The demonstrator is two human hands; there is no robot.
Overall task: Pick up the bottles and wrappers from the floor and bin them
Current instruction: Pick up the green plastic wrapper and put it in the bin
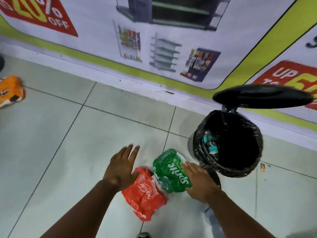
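Note:
A crumpled green Sprite wrapper (169, 170) lies just left of the bin, and my right hand (197, 181) grips its right edge, fingers curled over it. Touching it on the left is a red Coca-Cola wrapper (144, 194) on the floor tiles. My left hand (121, 167) hovers over the red wrapper's upper left corner, fingers spread and holding nothing. The pedal bin (257, 152) has a black liner and its lid (262, 97) is raised. Two clear bottles with teal labels (210, 142) lie inside it. An orange wrapper (10, 91) lies at the far left.
A wall with a printed sale banner (171, 40) runs behind the bin. A small scrap (262, 167) lies on the tiles to the right of the bin. A dark shoe tip (144, 235) shows at the bottom edge.

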